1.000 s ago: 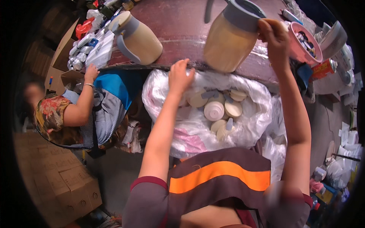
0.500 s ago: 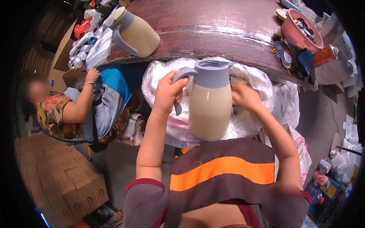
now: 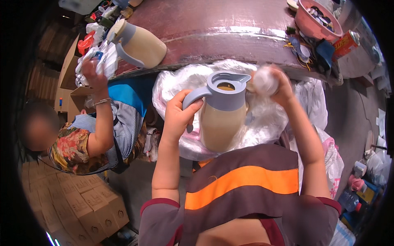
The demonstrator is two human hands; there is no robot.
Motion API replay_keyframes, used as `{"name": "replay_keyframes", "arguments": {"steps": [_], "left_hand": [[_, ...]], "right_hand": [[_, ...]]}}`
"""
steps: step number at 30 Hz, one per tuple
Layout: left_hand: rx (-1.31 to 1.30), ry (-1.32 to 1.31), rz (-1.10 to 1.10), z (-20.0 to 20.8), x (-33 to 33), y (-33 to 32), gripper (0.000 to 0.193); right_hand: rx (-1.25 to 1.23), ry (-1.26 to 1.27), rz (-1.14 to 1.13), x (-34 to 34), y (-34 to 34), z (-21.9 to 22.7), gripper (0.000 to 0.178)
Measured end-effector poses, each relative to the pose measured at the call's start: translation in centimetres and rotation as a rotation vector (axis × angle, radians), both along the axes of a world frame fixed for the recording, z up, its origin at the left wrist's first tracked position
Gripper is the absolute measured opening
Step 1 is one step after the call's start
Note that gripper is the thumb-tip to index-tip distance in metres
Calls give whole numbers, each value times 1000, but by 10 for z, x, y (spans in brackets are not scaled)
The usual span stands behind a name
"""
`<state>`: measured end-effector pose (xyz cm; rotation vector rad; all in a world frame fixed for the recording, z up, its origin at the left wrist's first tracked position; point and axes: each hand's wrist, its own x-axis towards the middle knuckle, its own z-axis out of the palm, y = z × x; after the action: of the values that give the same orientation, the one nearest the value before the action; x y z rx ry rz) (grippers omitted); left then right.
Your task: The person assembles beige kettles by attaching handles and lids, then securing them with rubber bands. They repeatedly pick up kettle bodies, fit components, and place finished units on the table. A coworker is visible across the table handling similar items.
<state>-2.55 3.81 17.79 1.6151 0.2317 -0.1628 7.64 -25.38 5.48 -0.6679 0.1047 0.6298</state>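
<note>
My left hand is closed around the grey handle of a cream thermos jug, which stands upright in front of my apron. Its grey-blue collar has a spout pointing right. The round mouth is uncovered and looks amber inside. Right of the spout, my right hand has its fingers around a whitish round piece, smeared by motion; its kind I cannot make out. White plastic bags lie bunched under and around the jug.
A similar jug lies tilted on the dark red table. At the back right are a pink basin and an orange-red can. A co-worker sits at left, near stacked cartons.
The jug has tipped so that its mouth shows. My right hand has moved up and right from beside the jug, with the whitish piece. The co-worker's hand has risen.
</note>
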Motion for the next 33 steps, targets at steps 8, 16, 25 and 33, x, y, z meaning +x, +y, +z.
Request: {"name": "replay_keyframes", "arguments": {"steps": [8, 16, 25, 33], "left_hand": [[194, -93, -223, 14, 12, -43, 19], [249, -108, -212, 4, 5, -45, 26], [281, -132, -92, 4, -6, -76, 26], [-142, -128, -212, -9, -6, 4, 19]], "right_hand": [[-1060, -1347, 163, -2, 20, 123, 73], [-1089, -1284, 83, -11, 28, 92, 71], [-1267, -994, 341, 4, 34, 110, 81], [-678, -1561, 245, 1, 36, 136, 66]]}}
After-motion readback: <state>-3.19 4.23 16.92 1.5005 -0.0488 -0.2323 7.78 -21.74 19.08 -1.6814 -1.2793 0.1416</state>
